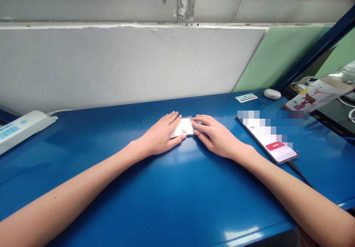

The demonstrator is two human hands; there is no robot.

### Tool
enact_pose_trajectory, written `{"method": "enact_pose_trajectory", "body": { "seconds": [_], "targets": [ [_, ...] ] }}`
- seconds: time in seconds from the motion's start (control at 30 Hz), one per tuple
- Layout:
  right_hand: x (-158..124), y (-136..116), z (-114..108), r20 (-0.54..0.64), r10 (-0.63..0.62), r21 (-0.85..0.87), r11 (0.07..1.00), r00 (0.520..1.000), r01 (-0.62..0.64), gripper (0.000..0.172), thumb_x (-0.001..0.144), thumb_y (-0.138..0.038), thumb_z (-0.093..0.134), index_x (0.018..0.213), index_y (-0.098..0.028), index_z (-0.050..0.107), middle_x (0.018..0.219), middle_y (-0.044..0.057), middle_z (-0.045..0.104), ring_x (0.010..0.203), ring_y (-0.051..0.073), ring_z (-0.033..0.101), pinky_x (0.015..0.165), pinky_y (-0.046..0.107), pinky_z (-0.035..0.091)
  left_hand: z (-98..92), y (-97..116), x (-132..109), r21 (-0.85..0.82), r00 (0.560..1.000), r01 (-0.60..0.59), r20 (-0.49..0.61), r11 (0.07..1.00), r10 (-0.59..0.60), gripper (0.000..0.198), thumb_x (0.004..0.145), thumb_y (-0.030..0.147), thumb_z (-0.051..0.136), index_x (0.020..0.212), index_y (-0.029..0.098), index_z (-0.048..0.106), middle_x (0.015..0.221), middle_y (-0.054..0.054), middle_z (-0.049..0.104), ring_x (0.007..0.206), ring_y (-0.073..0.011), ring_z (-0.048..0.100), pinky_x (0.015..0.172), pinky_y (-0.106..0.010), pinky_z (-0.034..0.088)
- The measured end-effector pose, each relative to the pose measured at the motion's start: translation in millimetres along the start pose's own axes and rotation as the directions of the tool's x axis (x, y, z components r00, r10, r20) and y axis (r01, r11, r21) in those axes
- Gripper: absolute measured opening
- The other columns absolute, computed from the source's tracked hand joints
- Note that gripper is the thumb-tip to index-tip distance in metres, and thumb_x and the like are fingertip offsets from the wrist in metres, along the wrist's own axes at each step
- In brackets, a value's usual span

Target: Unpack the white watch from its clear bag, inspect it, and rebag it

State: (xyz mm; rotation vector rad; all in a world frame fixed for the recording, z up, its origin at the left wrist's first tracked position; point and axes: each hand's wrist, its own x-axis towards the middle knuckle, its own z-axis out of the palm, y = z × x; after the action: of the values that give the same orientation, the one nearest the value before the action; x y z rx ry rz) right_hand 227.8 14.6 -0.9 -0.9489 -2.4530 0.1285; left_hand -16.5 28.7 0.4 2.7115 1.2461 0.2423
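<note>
A small white card-like piece with a dark square print, in what looks like a clear plastic packet, lies on the blue table. My left hand rests nearly flat over the packet's left part, fingers stretched out and the thumb along its near edge. At the right end, my right hand has its thumb and index finger bent against the packet's edge, with the other fingers curved above. The left hand covers part of the packet.
A phone with a lit, partly blurred screen and a cable lies to the right. Behind it are a printed card and a white earbud case. A labelled bottle leans at far right; a white power strip lies left. A wall bounds the back.
</note>
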Motion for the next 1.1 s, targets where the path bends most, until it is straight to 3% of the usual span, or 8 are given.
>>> {"method": "enact_pose_trajectory", "body": {
  "seconds": [0.27,0.5,0.67,0.77,1.1],
  "targets": [
    [4.7,-4.5,4.4,0.026,-0.008,-0.043,0.999,1.0,0.009,0.038,0.099,-0.022,0.042,0.126,-0.003,0.061,0.132,0.022,0.065,0.135,0.033,0.052,0.111,0.05,0.047,-1.3,0.8,-0.9,0.013,0.999,0.014,0.031,1.0,-0.014,0.074,0.1,0.058,0.035,0.154,0.007,0.033,0.16,-0.023,0.028,0.151,-0.0342,0.022,0.12,-0.05,0.025],
    [15.5,-23.9,3.4,0.081,-0.094,-0.25,0.962,0.992,0.111,0.044,0.096,-0.022,0.045,0.121,0.011,0.061,0.125,0.034,0.064,0.137,0.04,0.048,0.114,0.052,0.041,-2.1,1.0,-1.3,-0.006,0.999,0.0,0.042,1.0,0.0,0.068,0.101,0.053,0.035,0.153,0.009,0.033,0.161,-0.022,0.026,0.151,-0.0345,0.021,0.12,-0.051,0.026],
    [15.0,-15.9,7.2,-0.026,0.004,-0.088,0.996,1.0,-0.007,0.035,0.098,-0.018,0.039,0.11,-0.007,0.07,0.112,0.019,0.075,0.125,0.032,0.061,0.108,0.049,0.049,0.6,-0.3,-1.0,-0.035,1.0,0.006,0.01,0.999,-0.006,0.076,0.098,0.06,0.038,0.151,0.006,0.032,0.159,-0.025,0.03,0.15,-0.0358,0.024,0.119,-0.052,0.028],
    [10.1,-3.5,7.8,-0.073,0.096,0.022,0.995,0.993,-0.095,0.031,0.097,-0.018,0.042,0.113,-0.015,0.069,0.116,0.013,0.074,0.121,0.03,0.063,0.103,0.049,0.053,2.5,-0.3,-0.8,-0.039,1.0,0.022,-0.008,0.999,-0.022,0.078,0.097,0.062,0.039,0.149,0.004,0.033,0.157,-0.027,0.032,0.149,-0.0358,0.027,0.119,-0.051,0.028],
    [4.9,12.8,7.5,-0.051,0.127,0.061,0.99,0.991,-0.124,0.045,0.095,-0.011,0.043,0.139,-0.01,0.051,0.137,0.018,0.061,0.128,0.031,0.055,0.107,0.05,0.047,1.1,-0.1,-3.8,-0.163,1.0,0.01,-0.011,0.987,-0.012,0.067,0.103,0.057,0.029,0.152,0.011,0.031,0.159,-0.019,0.034,0.149,-0.0306,0.028,0.12,-0.049,0.028]
  ]
}}
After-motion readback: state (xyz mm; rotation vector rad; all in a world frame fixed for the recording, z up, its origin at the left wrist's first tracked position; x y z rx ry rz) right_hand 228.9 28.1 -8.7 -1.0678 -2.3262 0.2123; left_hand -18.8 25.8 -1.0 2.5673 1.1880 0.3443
